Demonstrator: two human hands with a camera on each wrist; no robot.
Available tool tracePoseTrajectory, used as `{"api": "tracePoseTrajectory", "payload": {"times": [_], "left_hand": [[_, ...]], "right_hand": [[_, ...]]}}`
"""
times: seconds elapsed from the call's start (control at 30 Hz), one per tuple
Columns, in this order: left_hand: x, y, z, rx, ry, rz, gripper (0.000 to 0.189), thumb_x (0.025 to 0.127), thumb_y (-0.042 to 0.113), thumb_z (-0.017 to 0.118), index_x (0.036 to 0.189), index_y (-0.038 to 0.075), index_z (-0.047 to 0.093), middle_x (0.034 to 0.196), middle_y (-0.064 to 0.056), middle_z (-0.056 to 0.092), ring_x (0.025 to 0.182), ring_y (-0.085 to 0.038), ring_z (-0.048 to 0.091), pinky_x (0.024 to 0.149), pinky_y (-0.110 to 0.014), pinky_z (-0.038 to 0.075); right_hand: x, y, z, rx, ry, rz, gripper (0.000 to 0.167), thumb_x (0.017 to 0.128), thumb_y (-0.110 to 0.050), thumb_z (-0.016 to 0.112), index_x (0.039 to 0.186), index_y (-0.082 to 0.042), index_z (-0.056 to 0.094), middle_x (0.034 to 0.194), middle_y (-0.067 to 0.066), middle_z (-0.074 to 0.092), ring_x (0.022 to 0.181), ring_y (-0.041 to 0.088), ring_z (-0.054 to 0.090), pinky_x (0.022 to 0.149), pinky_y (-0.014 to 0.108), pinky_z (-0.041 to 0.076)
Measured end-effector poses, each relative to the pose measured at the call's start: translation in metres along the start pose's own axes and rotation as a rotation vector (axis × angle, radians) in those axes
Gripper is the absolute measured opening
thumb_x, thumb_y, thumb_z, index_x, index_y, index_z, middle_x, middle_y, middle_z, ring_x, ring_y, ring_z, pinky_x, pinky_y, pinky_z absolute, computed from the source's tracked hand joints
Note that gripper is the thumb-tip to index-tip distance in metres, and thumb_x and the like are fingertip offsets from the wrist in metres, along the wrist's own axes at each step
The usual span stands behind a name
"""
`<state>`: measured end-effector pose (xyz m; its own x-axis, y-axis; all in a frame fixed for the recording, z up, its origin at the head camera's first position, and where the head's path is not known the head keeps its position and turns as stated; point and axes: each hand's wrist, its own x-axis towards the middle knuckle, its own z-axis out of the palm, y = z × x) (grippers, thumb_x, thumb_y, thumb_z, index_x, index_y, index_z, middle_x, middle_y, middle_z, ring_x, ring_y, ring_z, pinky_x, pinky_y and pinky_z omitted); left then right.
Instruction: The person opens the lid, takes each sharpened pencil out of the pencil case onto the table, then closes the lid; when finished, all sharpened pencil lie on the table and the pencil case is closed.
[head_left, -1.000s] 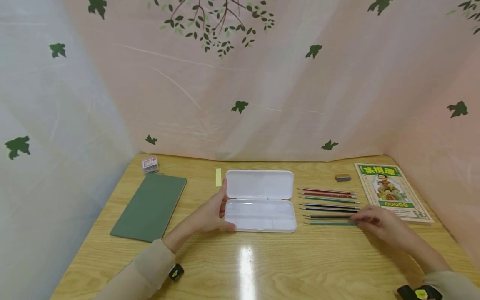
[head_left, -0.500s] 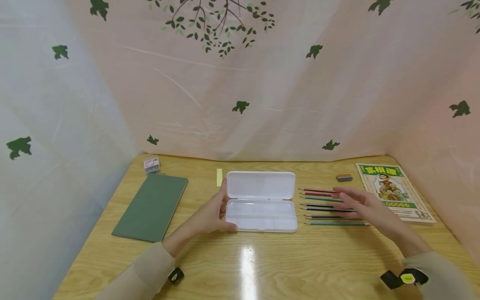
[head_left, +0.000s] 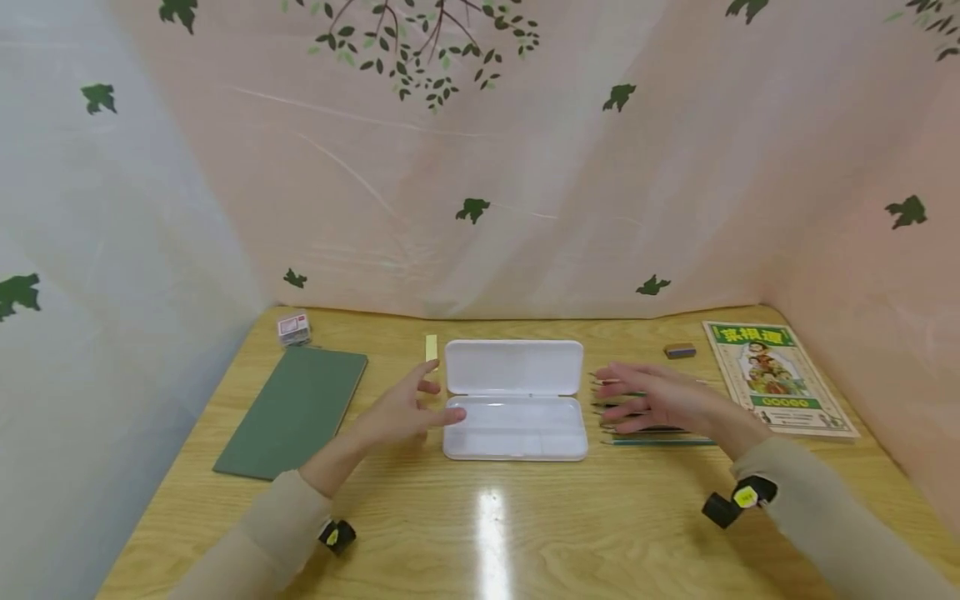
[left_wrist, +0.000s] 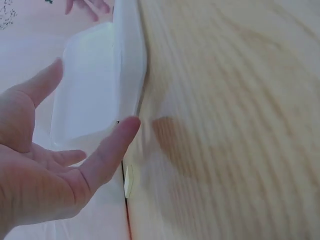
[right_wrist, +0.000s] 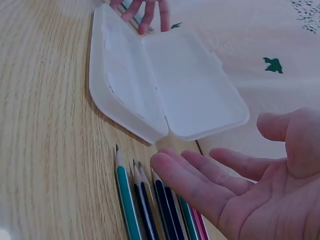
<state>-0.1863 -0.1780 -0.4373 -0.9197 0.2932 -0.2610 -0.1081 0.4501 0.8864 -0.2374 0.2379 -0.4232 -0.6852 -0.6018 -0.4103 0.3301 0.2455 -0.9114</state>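
Note:
A white pencil case (head_left: 513,429) lies unfolded at mid-table, its lid (head_left: 513,367) tilted back and its shallow compartments bare. Beside its left end my left hand (head_left: 402,414) hovers with fingers spread; in the left wrist view the fingers (left_wrist: 107,155) hold nothing. My right hand (head_left: 663,402) is over the row of several pencils, fingers loosely extended towards the case's right end. The right wrist view shows the sharpened tips of the pencils (right_wrist: 128,202) pointing at the case, below the hand (right_wrist: 250,195). That hand covers much of the row in the head view.
A green notebook (head_left: 292,412) lies at the left, with a small clear box (head_left: 293,328) behind it. A yellow strip (head_left: 431,347) lies behind the left hand. At the right are an eraser-like block (head_left: 680,351) and an illustrated booklet (head_left: 776,379). A curtain (head_left: 510,258) borders the table.
My right hand has moved left from the pencils' far ends, over the row towards the case. My left hand has let go of the case and drawn slightly left.

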Motion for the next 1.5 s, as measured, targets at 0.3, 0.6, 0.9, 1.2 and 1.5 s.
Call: {"api": "tracePoseTrajectory", "payload": {"times": [0.3,0.6,0.9,1.2,1.5], "left_hand": [[0.008,0.001,-0.003,-0.161,-0.049,-0.131,0.071,0.105,0.055,0.045,0.155,0.007,0.032,0.138,-0.021,0.048,0.106,-0.033,0.064,0.072,-0.046,0.060],[0.013,-0.003,-0.002,-0.209,-0.071,-0.154,0.067,0.105,0.059,0.038,0.149,0.010,0.043,0.130,-0.018,0.056,0.097,-0.028,0.063,0.069,-0.043,0.060],[0.013,0.000,0.000,-0.228,-0.016,-0.128,0.068,0.105,0.058,0.039,0.153,0.008,0.041,0.133,-0.021,0.060,0.111,-0.034,0.065,0.077,-0.046,0.060],[0.011,0.003,0.000,-0.225,0.003,-0.099,0.071,0.103,0.065,0.036,0.147,0.012,0.049,0.134,-0.022,0.061,0.113,-0.036,0.065,0.077,-0.048,0.060],[0.005,0.002,0.004,-0.272,0.017,-0.104,0.082,0.099,0.067,0.045,0.150,0.003,0.041,0.141,-0.026,0.054,0.120,-0.040,0.061,0.080,-0.048,0.059]], "right_hand": [[0.031,-0.012,0.007,-0.063,0.034,0.052,0.077,0.108,-0.053,0.038,0.152,0.010,0.032,0.139,0.027,0.056,0.111,0.038,0.066,0.088,0.047,0.057],[0.034,-0.008,0.008,0.009,0.044,0.042,0.075,0.108,-0.050,0.040,0.155,0.006,0.028,0.134,0.029,0.059,0.108,0.037,0.068,0.088,0.048,0.057],[0.032,0.008,0.011,0.083,0.085,-0.033,0.070,0.108,-0.044,0.045,0.154,0.007,0.030,0.135,0.029,0.058,0.110,0.036,0.068,0.092,0.048,0.054],[0.027,0.018,0.017,0.132,0.106,-0.076,0.060,0.108,-0.034,0.051,0.149,0.008,0.036,0.132,0.027,0.061,0.110,0.033,0.068,0.094,0.048,0.053],[0.022,0.024,0.020,0.167,0.122,-0.086,0.051,0.107,-0.033,0.054,0.141,0.004,0.046,0.138,0.029,0.055,0.114,0.035,0.066,0.096,0.050,0.052]]}}
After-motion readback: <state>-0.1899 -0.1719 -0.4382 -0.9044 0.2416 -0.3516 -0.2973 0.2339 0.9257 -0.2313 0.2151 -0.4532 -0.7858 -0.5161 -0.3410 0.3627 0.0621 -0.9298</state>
